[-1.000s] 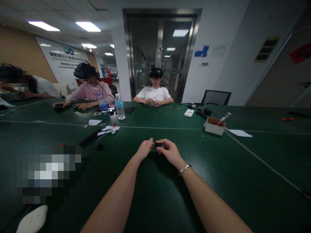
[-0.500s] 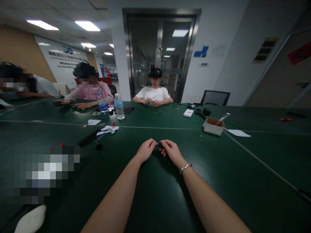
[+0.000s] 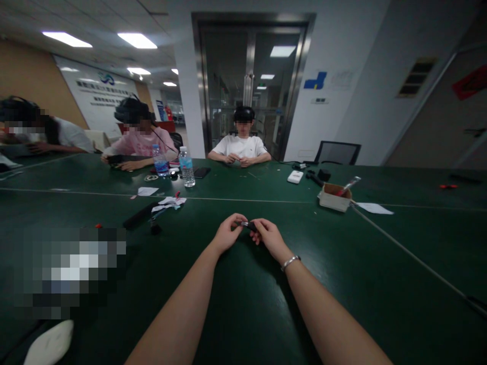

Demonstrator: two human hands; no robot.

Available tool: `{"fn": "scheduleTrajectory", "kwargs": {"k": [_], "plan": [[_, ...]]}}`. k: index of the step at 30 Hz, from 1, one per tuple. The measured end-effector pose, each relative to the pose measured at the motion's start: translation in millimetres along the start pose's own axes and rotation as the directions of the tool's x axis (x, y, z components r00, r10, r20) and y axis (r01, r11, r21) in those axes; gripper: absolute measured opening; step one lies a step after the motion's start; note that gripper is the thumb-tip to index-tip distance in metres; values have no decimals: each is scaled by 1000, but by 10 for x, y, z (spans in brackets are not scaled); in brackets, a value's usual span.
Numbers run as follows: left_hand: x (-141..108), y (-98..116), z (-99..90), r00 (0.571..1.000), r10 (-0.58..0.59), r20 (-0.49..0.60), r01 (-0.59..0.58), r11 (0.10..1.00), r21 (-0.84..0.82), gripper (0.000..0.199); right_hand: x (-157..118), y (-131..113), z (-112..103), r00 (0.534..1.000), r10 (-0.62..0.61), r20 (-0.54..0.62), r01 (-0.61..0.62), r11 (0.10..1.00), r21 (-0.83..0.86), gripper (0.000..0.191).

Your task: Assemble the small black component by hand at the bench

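In front of me, a small black piece with a shiny metal end (image 3: 250, 225) is held between my hands just above the green table. My right hand (image 3: 268, 235) grips its dark part, with thumb and fingers closed round it. My left hand (image 3: 229, 233) is curled at the metal end, thumb and forefinger on either side of the tip. The piece is too small and partly covered to tell its exact kind. A silver bracelet (image 3: 291, 263) circles my right wrist.
Crumpled paper (image 3: 169, 204) and a black brush-like thing (image 3: 155, 226) lie to the left. Ahead stand two water bottles (image 3: 186, 167). At right are a small box (image 3: 335, 198) and a paper sheet (image 3: 375, 208). A person in white (image 3: 243, 147) sits opposite.
My left fingers have lifted and opened slightly, so more of the metal end shows. My right hand has stayed in place. A person at the left has raised a dark object.
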State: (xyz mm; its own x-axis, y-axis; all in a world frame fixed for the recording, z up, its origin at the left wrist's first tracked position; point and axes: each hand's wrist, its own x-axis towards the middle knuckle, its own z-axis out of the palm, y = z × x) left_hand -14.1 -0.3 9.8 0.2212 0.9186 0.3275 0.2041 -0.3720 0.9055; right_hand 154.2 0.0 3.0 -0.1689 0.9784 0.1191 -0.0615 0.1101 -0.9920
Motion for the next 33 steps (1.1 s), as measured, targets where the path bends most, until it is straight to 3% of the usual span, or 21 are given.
{"fn": "scheduleTrajectory", "kwargs": {"k": [6,21,33], "plan": [[21,-44,20,990,-142,-20,139,984,-115,29,-2,2,-5,1000,-4,-1,4,1000,-9,41],[38,-20,19,985,-172,-24,169,983,-75,21,33,14,-13,999,5,42,-4,1000,-25,40],[34,-47,24,985,-173,10,173,979,-109,30,15,8,-30,997,6,76,-7,1000,10,41]]}}
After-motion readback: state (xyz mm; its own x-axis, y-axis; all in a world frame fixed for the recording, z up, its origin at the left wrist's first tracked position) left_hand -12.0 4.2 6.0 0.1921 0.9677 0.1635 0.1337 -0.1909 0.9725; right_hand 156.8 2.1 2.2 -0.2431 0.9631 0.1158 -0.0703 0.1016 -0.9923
